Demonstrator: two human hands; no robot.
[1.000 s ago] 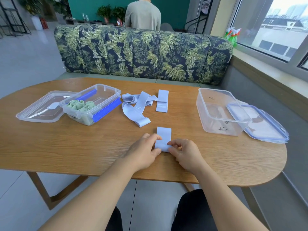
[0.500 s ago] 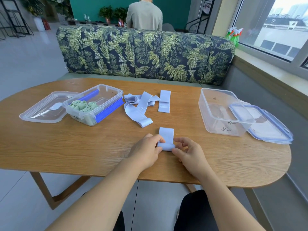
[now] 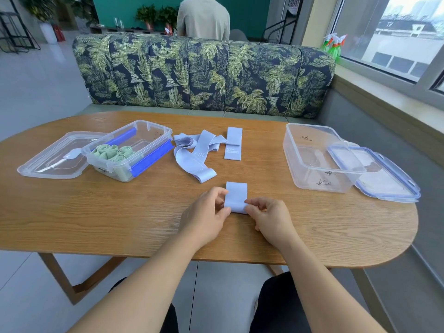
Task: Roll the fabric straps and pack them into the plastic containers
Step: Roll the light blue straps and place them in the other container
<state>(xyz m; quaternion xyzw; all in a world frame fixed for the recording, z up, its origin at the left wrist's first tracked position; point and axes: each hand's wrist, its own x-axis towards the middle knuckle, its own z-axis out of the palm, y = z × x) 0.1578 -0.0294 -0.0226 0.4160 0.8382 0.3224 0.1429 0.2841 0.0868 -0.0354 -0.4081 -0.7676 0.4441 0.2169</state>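
A light blue fabric strap (image 3: pixel 236 196) lies flat on the wooden table (image 3: pixel 96 212), its near end curled into a small roll. My left hand (image 3: pixel 206 216) pinches the roll's left edge and my right hand (image 3: pixel 269 216) pinches its right edge. Behind it lie a tangle of loose blue straps (image 3: pixel 195 155) and one flat folded strap (image 3: pixel 233 146). At the left, a clear container with blue clips (image 3: pixel 153 155) holds several rolled green straps (image 3: pixel 111 152). An empty clear container (image 3: pixel 319 157) stands at the right.
A clear lid (image 3: pixel 52 159) lies left of the green-strap container, and a blue-rimmed lid (image 3: pixel 384 179) leans against the empty one. A leaf-patterned sofa (image 3: pixel 204 75) backs the table. A person sits beyond it, facing away. Spray bottles (image 3: pixel 332 45) stand on the windowsill.
Both hands have rolled the strap's near end further away from me, so less of it lies flat. The other straps and the containers have not moved.
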